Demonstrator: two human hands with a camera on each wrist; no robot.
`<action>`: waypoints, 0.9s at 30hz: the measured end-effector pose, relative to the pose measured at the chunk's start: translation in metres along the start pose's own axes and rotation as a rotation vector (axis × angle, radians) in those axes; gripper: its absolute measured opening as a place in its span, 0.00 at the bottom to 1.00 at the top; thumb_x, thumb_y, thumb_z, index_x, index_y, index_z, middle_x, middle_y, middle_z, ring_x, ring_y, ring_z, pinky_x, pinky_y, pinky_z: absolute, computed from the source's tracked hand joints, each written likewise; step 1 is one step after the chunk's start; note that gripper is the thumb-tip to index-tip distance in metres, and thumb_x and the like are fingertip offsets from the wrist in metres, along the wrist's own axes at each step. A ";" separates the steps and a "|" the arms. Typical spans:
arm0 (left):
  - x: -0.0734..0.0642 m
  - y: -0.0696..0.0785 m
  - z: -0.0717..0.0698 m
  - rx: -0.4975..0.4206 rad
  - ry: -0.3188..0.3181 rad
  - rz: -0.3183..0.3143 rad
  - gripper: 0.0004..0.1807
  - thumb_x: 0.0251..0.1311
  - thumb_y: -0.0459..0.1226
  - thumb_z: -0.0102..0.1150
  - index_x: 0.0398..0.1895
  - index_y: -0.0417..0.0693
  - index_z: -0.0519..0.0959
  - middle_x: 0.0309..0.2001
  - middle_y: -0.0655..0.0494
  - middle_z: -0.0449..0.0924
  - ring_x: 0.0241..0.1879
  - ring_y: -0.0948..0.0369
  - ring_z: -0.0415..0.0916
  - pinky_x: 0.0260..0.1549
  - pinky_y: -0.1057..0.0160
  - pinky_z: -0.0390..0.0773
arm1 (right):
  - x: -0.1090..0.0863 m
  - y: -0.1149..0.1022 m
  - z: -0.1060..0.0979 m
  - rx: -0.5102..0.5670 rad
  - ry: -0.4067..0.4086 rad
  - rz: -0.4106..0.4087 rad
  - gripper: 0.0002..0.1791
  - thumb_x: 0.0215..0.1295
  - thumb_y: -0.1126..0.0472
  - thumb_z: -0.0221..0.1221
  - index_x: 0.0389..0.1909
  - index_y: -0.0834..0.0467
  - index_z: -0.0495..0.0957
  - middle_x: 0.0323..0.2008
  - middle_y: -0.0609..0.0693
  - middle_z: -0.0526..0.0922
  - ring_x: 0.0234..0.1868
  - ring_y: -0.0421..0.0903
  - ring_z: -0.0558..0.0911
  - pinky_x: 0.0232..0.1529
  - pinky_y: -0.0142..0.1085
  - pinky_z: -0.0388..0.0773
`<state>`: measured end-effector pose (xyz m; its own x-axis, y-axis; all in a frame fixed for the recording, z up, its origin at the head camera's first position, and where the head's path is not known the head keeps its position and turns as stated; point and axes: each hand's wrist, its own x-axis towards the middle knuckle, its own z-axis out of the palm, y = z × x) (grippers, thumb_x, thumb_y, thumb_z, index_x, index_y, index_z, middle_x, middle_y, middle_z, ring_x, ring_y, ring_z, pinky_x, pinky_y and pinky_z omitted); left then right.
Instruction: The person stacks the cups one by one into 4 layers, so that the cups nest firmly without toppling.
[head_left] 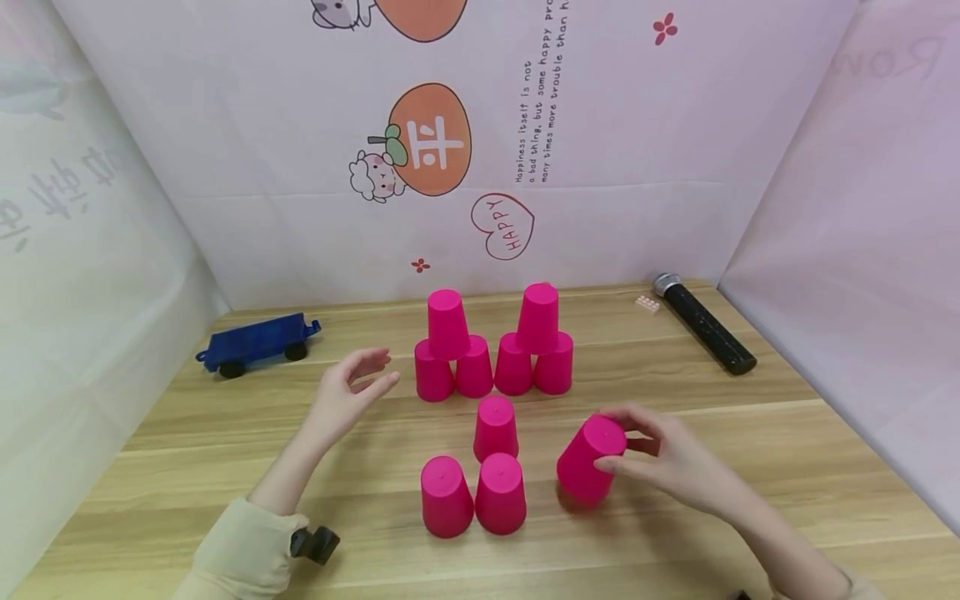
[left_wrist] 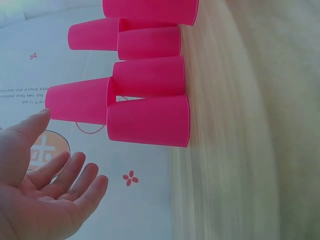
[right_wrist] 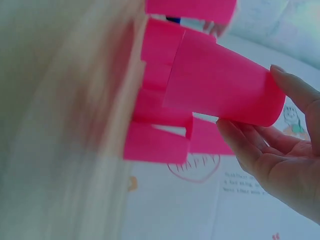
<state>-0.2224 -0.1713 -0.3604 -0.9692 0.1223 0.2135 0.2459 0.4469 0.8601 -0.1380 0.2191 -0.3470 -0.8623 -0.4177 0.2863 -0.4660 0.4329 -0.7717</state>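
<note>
My right hand [head_left: 667, 454] grips an upside-down pink cup [head_left: 588, 462] near its base, between thumb and fingers. This cup is tilted, with its rim close over the table; in the right wrist view the held cup [right_wrist: 222, 82] overlaps others behind it. My left hand [head_left: 352, 387] hovers with relaxed fingers, left of a small stack whose top cup [head_left: 447, 325] bridges two lower ones. Beside that stack stands a second one with its own top cup [head_left: 539, 318]. Nearer me, three single upside-down cups stand: one behind [head_left: 496, 429], a front left cup [head_left: 447, 496] and a front right cup [head_left: 501, 493].
A blue toy trailer [head_left: 258, 342] stands at the back left of the wooden table [head_left: 360, 533]. At the back right lie a black microphone [head_left: 705, 325] and a small pale pink toy brick [head_left: 647, 304]. A printed white cloth [head_left: 600, 225] hangs behind the table.
</note>
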 end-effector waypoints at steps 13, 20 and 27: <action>-0.051 -0.002 -0.006 0.007 -0.017 0.002 0.25 0.61 0.42 0.59 0.59 0.40 0.71 0.59 0.43 0.74 0.61 0.50 0.70 0.56 0.54 0.73 | 0.013 0.000 -0.042 -0.031 0.179 0.007 0.22 0.52 0.71 0.66 0.49 0.68 0.74 0.39 0.33 0.79 0.37 0.32 0.82 0.36 0.26 0.82; -0.068 0.004 -0.004 0.028 0.007 0.006 0.24 0.61 0.42 0.59 0.58 0.42 0.72 0.58 0.47 0.76 0.61 0.53 0.70 0.58 0.52 0.72 | 0.027 -0.012 -0.061 -0.065 0.226 0.072 0.22 0.56 0.65 0.65 0.52 0.64 0.72 0.40 0.38 0.79 0.36 0.34 0.82 0.35 0.27 0.82; -0.084 0.015 -0.001 0.014 0.019 0.009 0.23 0.59 0.39 0.62 0.57 0.42 0.73 0.57 0.47 0.76 0.60 0.54 0.71 0.58 0.54 0.72 | 0.051 -0.023 -0.073 -0.053 0.293 0.068 0.22 0.57 0.65 0.64 0.53 0.63 0.72 0.42 0.35 0.78 0.37 0.29 0.81 0.36 0.22 0.80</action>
<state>-0.1373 -0.1752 -0.3650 -0.9671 0.1095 0.2297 0.2542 0.4583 0.8517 -0.1859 0.2456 -0.2728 -0.9088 -0.1410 0.3928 -0.4082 0.4959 -0.7664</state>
